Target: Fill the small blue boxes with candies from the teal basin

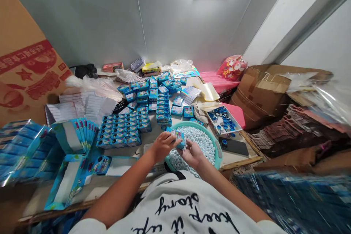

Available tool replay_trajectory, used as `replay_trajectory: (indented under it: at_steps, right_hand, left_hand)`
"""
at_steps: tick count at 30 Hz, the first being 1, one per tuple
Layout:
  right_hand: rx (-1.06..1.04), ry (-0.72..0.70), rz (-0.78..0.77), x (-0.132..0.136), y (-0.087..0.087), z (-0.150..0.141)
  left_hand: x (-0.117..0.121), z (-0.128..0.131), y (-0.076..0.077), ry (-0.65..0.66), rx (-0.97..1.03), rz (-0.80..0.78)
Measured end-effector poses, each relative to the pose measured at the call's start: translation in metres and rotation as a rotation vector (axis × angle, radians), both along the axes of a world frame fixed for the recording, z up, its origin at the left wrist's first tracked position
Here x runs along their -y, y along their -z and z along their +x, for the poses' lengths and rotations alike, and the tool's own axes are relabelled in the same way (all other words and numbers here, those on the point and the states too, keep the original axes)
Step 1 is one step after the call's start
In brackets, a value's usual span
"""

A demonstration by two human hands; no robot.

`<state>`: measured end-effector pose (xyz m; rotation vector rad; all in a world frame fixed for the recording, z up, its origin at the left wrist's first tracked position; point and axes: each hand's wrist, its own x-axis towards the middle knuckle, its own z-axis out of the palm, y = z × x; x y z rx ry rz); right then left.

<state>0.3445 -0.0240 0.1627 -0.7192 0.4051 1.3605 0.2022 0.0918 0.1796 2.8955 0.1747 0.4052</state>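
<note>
A small blue printed carton (178,139) is held up over a turquoise basin (218,152). My left hand (164,145) is closed round the carton's left side. Close below its right end is my right hand (192,153), fingers curled near the carton's lower edge; what they hold, if anything, I cannot make out. Small pale blue pellets (203,140) fill the basin. Just beyond its rim lie more blue cartons (188,112).
Packed rows of blue cartons (117,131) stand left, with a loose pile (153,87) behind. Flat blue display boxes (68,181) lie front left. Right are a white tray of blue caps (225,120), a dark phone (236,147) and a brown cardboard box (257,91).
</note>
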Motion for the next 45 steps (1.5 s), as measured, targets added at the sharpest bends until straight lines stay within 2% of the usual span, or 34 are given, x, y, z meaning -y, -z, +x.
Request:
replay_trajectory:
  at_steps: [3, 5, 10, 12, 15, 18, 23, 26, 30, 36, 39, 45]
  right_hand:
    - [0.054, 0.028, -0.047, 0.001, 0.007, 0.001]
    - [0.205, 0.007, -0.089, 0.001, 0.012, 0.001]
    - [0.904, -0.124, -0.171, 0.008, 0.022, 0.009]
    - [1.209, -0.166, -0.214, 0.013, 0.023, 0.015]
    - [1.726, -0.285, -0.282, 0.02, 0.023, 0.022]
    - [1.994, -0.379, -0.37, 0.027, 0.023, 0.026]
    - [2.174, -0.426, -0.41, 0.044, 0.032, 0.029]
    - [2.245, -0.454, -0.409, 0.054, 0.039, 0.033]
    - [2.326, -0.489, -0.295, 0.071, 0.05, 0.04]
    - [2.405, -0.522, -0.162, 0.092, 0.061, 0.044]
    - [2.437, -0.508, -0.124, 0.091, 0.058, 0.041]
    - [2.431, -0.519, -0.021, 0.067, 0.04, 0.028]
  left_hand:
    - [0.001, 0.002, 0.007, -0.062, 0.046, -0.009]
    - [0.001, 0.0, 0.009, -0.127, 0.106, -0.017]
    - [0.005, -0.02, 0.014, -0.339, 0.232, -0.132]
    - [0.006, -0.035, 0.02, -0.433, 0.268, -0.211]
    - [0.004, -0.061, 0.041, -0.563, 0.331, -0.367]
    - [-0.003, -0.088, 0.072, -0.667, 0.38, -0.549]
    - [-0.011, -0.116, 0.123, -0.785, 0.295, -0.89]
    - [-0.009, -0.122, 0.136, -0.808, 0.27, -0.981]
    - [-0.006, -0.131, 0.131, -0.823, 0.346, -0.92]
    - [-0.001, -0.16, 0.118, -0.874, 0.393, -0.875]
    - [0.001, -0.177, 0.118, -0.944, 0.439, -0.806]
    - [0.012, -0.208, 0.119, -1.204, 0.599, -0.66]
